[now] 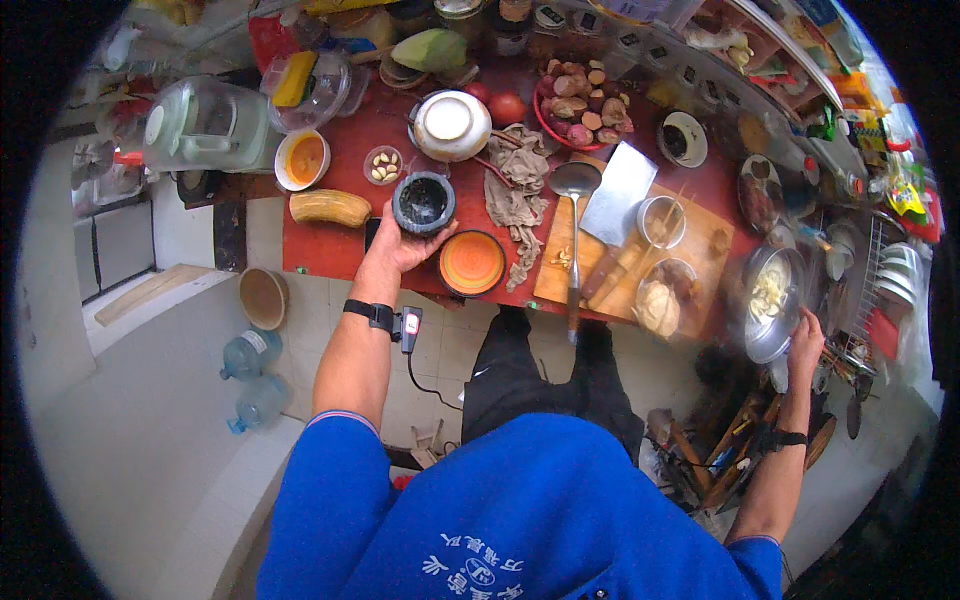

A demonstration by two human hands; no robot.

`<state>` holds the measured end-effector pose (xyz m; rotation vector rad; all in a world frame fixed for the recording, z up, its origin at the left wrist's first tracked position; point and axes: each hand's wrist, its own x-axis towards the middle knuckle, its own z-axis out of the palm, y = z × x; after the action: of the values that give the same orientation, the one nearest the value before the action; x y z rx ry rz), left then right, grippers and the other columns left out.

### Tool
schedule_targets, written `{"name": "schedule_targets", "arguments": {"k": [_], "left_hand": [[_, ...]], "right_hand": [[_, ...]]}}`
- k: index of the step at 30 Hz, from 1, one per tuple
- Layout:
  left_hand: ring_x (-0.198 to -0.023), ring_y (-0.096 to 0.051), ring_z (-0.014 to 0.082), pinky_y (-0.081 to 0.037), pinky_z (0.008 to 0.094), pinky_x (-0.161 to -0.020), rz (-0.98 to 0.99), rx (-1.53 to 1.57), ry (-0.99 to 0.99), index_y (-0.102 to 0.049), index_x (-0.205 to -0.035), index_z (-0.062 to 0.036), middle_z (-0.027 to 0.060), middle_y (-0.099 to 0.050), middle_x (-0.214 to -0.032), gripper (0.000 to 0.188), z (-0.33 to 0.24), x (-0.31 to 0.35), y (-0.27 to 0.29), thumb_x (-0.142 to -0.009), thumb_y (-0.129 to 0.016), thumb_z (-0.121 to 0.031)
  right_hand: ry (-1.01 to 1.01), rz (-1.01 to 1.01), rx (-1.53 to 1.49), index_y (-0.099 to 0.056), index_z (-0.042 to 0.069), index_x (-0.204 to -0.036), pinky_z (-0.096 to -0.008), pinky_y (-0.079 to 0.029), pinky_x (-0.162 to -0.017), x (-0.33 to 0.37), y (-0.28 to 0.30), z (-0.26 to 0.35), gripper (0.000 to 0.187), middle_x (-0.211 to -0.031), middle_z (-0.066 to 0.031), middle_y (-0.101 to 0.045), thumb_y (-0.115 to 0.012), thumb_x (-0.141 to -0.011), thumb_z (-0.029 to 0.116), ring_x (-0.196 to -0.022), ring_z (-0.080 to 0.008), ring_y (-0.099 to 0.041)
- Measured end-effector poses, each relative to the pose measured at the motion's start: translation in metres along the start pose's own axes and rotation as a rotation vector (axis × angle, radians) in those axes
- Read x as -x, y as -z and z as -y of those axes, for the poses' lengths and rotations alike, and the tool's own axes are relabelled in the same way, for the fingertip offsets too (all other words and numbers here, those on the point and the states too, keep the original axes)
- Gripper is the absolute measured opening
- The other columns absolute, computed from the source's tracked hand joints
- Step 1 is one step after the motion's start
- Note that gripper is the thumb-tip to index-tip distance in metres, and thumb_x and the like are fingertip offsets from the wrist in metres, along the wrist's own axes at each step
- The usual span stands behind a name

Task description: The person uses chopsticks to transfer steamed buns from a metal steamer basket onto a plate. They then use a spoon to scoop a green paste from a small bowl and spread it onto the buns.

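My left hand (402,248) is wrapped round the near side of a dark grey stone mortar (446,222) at the front of the red table (325,250). Dark wet residue coats the mortar's inside. An orange-striped dish (472,263) lies just right of that hand. At the far right, my right hand (806,342) has its fingers closed on the rim of a shiny metal bowl (765,347). Pale sliced pieces (769,290) lie in the bowl, which tilts toward me beside the table's right end.
A wooden cutting board (548,283) carries a cleaver (620,195), a ladle (574,180) and a glass bowl. Behind stand a white-lidded pot (450,125), a crumpled cloth (515,190) and a red basket of shallots (585,105). A bowl of orange sauce (303,160) stands left.
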<state>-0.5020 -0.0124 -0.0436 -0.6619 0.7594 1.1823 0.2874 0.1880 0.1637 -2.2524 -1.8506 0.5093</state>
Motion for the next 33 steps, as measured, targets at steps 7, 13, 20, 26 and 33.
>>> {"name": "schedule_targets", "arguments": {"k": [7,13,20,26,33], "left_hand": [[-0.122,-0.065,0.049,-0.067,0.0543,-0.088,-0.069,-0.124,-0.073,-0.058,-0.145,-0.006,0.0259,-0.064,-0.14,0.076,-0.002,0.001,-0.002,-0.104,-0.042,-0.067],[-0.119,-0.068,0.0473,-0.067,0.054,-0.088,-0.054,-0.17,-0.023,-0.061,-0.141,-0.0063,0.0248,-0.066,-0.137,0.073,-0.003,0.0,-0.001,-0.103,-0.043,-0.066],[-0.118,-0.068,0.0449,-0.065,0.0534,-0.092,-0.02,-0.106,-0.149,-0.063,-0.141,-0.0118,0.0175,-0.07,-0.135,0.072,0.014,0.014,0.0,-0.103,-0.042,-0.069],[-0.114,-0.071,0.0424,-0.066,0.0517,-0.089,-0.01,-0.054,-0.152,-0.064,-0.14,-0.0123,0.017,-0.07,-0.134,0.073,0.017,0.012,0.001,-0.103,-0.038,-0.07],[-0.116,-0.07,0.0402,-0.065,0.0527,-0.09,-0.014,-0.089,-0.189,-0.059,-0.144,-0.0141,0.0183,-0.067,-0.137,0.075,0.018,0.003,0.002,-0.108,-0.025,-0.07]], "right_hand": [[0.002,-0.044,-0.094,-0.07,0.001,-0.132,-0.0268,-0.045,-0.066,0.007,0.002,-0.005,0.031,-0.076,0.0007,-0.059,-0.051,-0.111,0.012,-0.07,-0.0089,-0.055],[0.125,0.017,-0.227,-0.067,0.002,-0.136,-0.0267,-0.045,-0.065,0.045,0.015,0.097,0.032,-0.08,0.0015,-0.058,-0.049,-0.112,0.01,-0.072,-0.0078,-0.053],[0.348,0.401,-0.449,-0.06,0.001,-0.145,-0.0306,-0.055,-0.075,0.168,-0.071,0.32,0.04,-0.107,-0.0057,-0.072,-0.051,-0.106,0.001,-0.082,-0.0111,-0.066],[0.779,0.594,-0.422,-0.065,0.0,-0.132,-0.0451,-0.057,-0.083,0.18,-0.184,0.42,0.035,-0.103,-0.0193,-0.071,-0.059,-0.097,-0.003,-0.092,-0.0364,-0.07],[1.004,0.51,-0.299,-0.068,0.0,-0.123,-0.0504,-0.053,-0.09,0.173,-0.271,0.455,0.033,-0.103,-0.0196,-0.067,-0.062,-0.091,0.001,-0.101,-0.0405,-0.064]]}}
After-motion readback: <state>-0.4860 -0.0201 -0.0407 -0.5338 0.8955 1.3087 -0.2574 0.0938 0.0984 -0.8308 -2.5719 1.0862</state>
